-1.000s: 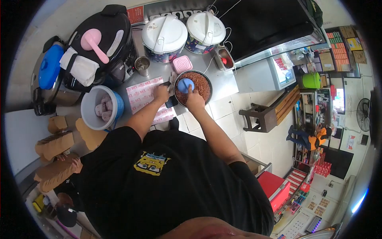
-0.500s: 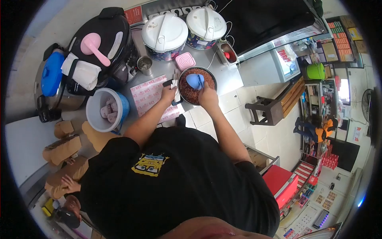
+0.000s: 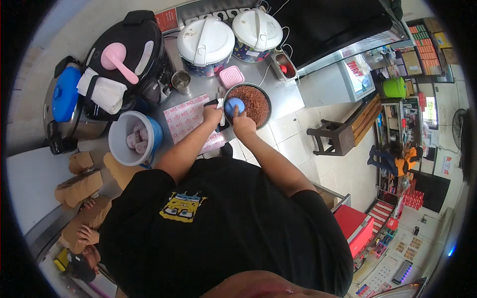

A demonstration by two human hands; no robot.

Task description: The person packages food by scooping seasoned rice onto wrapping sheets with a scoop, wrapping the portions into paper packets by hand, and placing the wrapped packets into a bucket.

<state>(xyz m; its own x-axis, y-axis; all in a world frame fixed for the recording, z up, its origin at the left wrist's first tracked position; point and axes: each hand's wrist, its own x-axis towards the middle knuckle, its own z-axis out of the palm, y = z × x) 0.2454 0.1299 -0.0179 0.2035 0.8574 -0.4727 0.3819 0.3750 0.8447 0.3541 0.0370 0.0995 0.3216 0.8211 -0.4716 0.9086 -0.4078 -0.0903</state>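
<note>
A: Where is the blue, rounded scoop (image 3: 232, 106) sitting?

B: It is resting inside the round, dark-rimmed metal pot (image 3: 270, 107), near its left side, over the reddish-brown, grainy food (image 3: 254, 102). The pot is standing at the front edge of the steel-grey counter (image 3: 289, 98), towards the front right corner.

A: And the right hand (image 3: 244, 125)?

B: Its grip is holding the scoop, the fingers curling in with one finger reaching onto it.

A: What is the left hand (image 3: 212, 115) doing?

B: Its grip is wrapping around a black handle (image 3: 222, 127) just beside the pot; I cannot tell what the handle belongs to.

A: What is lying nearby?

B: A pale pink sheet with red lettering (image 3: 188, 118) is lying by the front edge, left of the pot. A pink square piece with rings (image 3: 232, 77) is sitting just behind the pot, and two white-lidded, dark-patterned pots (image 3: 205, 42) are standing towards the back edge.
</note>
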